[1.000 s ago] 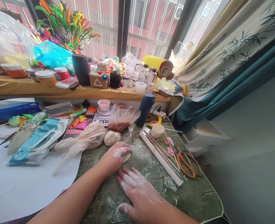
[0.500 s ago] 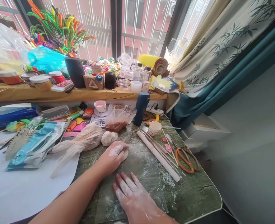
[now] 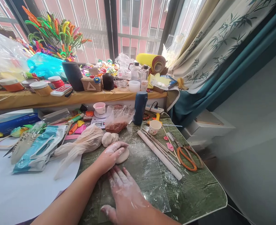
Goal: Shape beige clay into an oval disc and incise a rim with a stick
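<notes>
My left hand [image 3: 110,157], dusted with white powder, curves over a flat, round piece of white dough [image 3: 123,156]. Its thumb rests on the dough and its fingers reach round the far side, partly hiding it. My right hand [image 3: 126,187] lies palm down, fingers stretched and thumb apart, on a clear sheet [image 3: 149,179] marked with white powder. Nothing shows in it. Just beyond my left hand sits a lump of the same white dough [image 3: 108,139], touching a crumpled translucent plastic bag [image 3: 91,137].
To the right lie a white rolling pin [image 3: 160,155], thin sticks and orange-handled scissors [image 3: 186,157]. A paper cup [image 3: 155,127] and a dark blue bottle [image 3: 140,107] stand behind. A bag of brown material [image 3: 116,125] and blue packets [image 3: 41,148] are at the left.
My right hand has slid left and forward, closer to my left hand, and its thumb now shows. More of the dough disc is visible beneath my left hand.
</notes>
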Tool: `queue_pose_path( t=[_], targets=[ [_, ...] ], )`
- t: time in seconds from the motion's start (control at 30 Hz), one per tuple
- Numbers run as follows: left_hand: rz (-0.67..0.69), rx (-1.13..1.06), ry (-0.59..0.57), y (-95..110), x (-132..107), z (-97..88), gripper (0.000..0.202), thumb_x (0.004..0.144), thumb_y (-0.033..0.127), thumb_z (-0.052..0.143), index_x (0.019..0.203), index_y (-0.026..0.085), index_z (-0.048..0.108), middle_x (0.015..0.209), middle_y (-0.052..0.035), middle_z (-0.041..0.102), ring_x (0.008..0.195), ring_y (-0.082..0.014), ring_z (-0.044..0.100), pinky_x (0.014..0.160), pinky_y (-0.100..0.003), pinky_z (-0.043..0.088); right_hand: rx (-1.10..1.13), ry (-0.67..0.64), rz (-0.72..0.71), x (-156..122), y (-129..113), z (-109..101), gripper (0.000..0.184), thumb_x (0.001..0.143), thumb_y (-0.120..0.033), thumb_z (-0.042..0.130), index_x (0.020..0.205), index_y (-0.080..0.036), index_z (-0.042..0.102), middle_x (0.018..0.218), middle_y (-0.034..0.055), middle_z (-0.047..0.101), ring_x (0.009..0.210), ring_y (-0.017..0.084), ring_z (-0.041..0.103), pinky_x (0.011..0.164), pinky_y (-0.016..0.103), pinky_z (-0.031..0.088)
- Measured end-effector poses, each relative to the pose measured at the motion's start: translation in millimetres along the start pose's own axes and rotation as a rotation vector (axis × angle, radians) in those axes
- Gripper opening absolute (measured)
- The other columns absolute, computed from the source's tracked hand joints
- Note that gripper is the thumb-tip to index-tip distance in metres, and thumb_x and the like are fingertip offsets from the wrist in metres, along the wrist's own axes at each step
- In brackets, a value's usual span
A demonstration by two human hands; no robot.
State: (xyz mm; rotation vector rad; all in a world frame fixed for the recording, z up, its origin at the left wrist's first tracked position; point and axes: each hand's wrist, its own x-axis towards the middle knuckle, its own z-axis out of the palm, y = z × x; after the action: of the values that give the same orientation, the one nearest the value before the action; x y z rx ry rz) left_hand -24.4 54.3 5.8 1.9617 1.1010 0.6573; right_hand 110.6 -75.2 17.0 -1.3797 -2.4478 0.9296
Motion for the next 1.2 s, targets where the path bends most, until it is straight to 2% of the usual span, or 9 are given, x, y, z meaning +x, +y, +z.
queue_pose_path(
  t=[0.1, 0.2, 0.33, 0.5, 0.6, 0.67, 0.8, 0.93, 1.2],
  targets=[
    [-0.01, -0.011, 0.019, -1, 2, -0.5, 0.034, 0.097, 0.031, 0.044, 0.114, 0.022, 0.073, 0.119, -0.0056, 0.076, 0.115, -0.027, 0.066, 0.109, -0.045, 0.048, 0.016, -0.059, 0.022, -12, 11, -4, 0.089, 0.097, -0.055, 0.049, 0.162, -0.004, 0.017, 0.168, 0.0181, 0.004, 0.157, 0.032, 0.003, 0.129, 0.052, 0.007],
    [0.002, 0.001, 0.037, -2, 2, 2.1, 0.034, 0.096, 0.027, 0.044, 0.112, 0.023, 0.073, 0.12, -0.0058, 0.075, 0.116, -0.027, 0.065, 0.111, -0.045, 0.046, 0.003, -0.131, -0.092, -19, 19, -11, 0.091, 0.095, -0.056, 0.054, 0.162, -0.006, 0.019, 0.168, 0.0168, 0.007, 0.157, 0.031, 0.003, 0.129, 0.05, 0.006],
    [0.041, 0.06, 0.053, -5, 2, 6.5, 0.034, 0.094, 0.024, 0.044, 0.112, 0.022, 0.072, 0.118, -0.0064, 0.075, 0.115, -0.0266, 0.066, 0.109, -0.044, 0.048, -0.059, -0.085, -0.148, -13, 16, -15, 0.084, 0.097, -0.051, 0.053, 0.162, -0.008, 0.021, 0.168, 0.016, 0.013, 0.157, 0.029, 0.01, 0.13, 0.048, 0.009],
    [0.188, 0.204, 0.033, -5, 2, 10.1, 0.025, 0.094, 0.025, 0.052, 0.109, 0.024, 0.072, 0.116, -0.0055, 0.074, 0.111, -0.0247, 0.066, 0.106, -0.041, 0.049, -0.061, -0.012, -0.074, -14, 13, -13, 0.083, 0.099, -0.05, 0.05, 0.162, -0.007, 0.017, 0.168, 0.0163, 0.012, 0.157, 0.03, 0.011, 0.129, 0.052, 0.011],
    [0.264, 0.269, 0.006, -5, 1, 10.9, 0.02, 0.097, 0.027, 0.055, 0.109, 0.025, 0.071, 0.118, -0.0057, 0.072, 0.113, -0.0241, 0.065, 0.105, -0.04, 0.049, -0.049, -0.03, 0.006, -32, 33, -19, 0.089, 0.097, -0.055, 0.052, 0.163, -0.009, 0.014, 0.169, 0.0152, 0.008, 0.158, 0.031, 0.008, 0.129, 0.052, 0.009],
    [0.28, 0.301, -0.003, -5, -2, 11.5, 0.021, 0.097, 0.029, 0.058, 0.114, 0.025, 0.069, 0.123, -0.0064, 0.07, 0.117, -0.0247, 0.063, 0.109, -0.042, 0.047, -0.074, -0.003, 0.134, -44, 50, -23, 0.097, 0.093, -0.061, 0.056, 0.163, -0.01, 0.013, 0.169, 0.0135, 0.004, 0.158, 0.032, 0.005, 0.129, 0.052, 0.007],
    [0.276, 0.376, -0.014, -6, -5, 14.8, 0.044, 0.086, 0.035, 0.074, 0.127, 0.025, 0.062, 0.136, -0.0091, 0.062, 0.127, -0.0305, 0.056, 0.114, -0.049, 0.043, -0.133, 0.052, 0.303, -54, 69, -23, 0.094, 0.095, -0.062, 0.049, 0.163, -0.008, 0.012, 0.169, 0.013, 0.0, 0.158, 0.032, -0.001, 0.129, 0.054, 0.004],
    [0.258, 0.384, 0.037, -8, -5, 17.8, 0.04, 0.087, 0.031, 0.072, 0.125, 0.024, 0.061, 0.133, -0.0096, 0.063, 0.126, -0.0306, 0.057, 0.112, -0.05, 0.045, -0.157, 0.109, 0.391, -45, 70, -19, 0.094, 0.096, -0.06, 0.048, 0.162, -0.003, 0.012, 0.168, 0.0161, -0.003, 0.157, 0.034, -0.001, 0.129, 0.053, 0.007],
    [0.27, 0.374, 0.085, -9, -1, 15.8, 0.037, 0.082, 0.025, 0.072, 0.118, 0.023, 0.062, 0.122, -0.0089, 0.066, 0.117, -0.0295, 0.062, 0.107, -0.049, 0.05, -0.129, 0.109, 0.25, -2, 79, -39, 0.098, 0.093, -0.059, 0.054, 0.163, -0.006, 0.01, 0.17, 0.0144, 0.002, 0.158, 0.03, -0.002, 0.129, 0.047, 0.004]
  ],
)
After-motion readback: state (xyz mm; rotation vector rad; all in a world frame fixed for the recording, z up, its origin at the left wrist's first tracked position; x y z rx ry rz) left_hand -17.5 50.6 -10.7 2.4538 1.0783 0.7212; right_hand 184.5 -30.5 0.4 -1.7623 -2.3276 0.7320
